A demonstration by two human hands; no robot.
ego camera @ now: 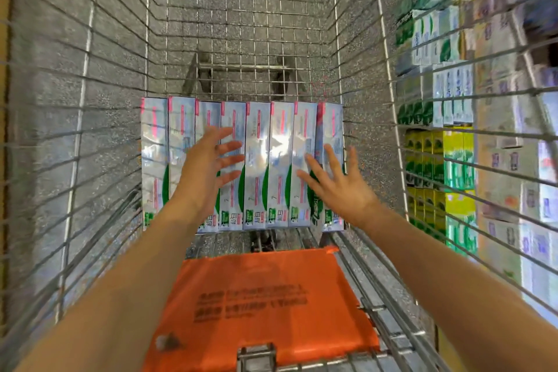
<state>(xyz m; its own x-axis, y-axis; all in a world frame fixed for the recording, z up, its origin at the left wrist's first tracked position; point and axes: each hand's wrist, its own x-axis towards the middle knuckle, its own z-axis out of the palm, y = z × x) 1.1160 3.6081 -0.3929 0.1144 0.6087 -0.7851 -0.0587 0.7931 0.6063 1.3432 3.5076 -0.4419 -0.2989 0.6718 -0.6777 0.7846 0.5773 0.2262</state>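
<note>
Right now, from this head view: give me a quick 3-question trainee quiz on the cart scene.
1. True or false: the left hand grips one of the boxes.
2. The orange flap lies: A) beyond the boxes, B) nearer the person than the boxes, C) on top of the boxes.
3. Which hand is nearer the shelves?

Key:
1. False. Its fingers are spread and hold nothing.
2. B.
3. The right hand.
</note>
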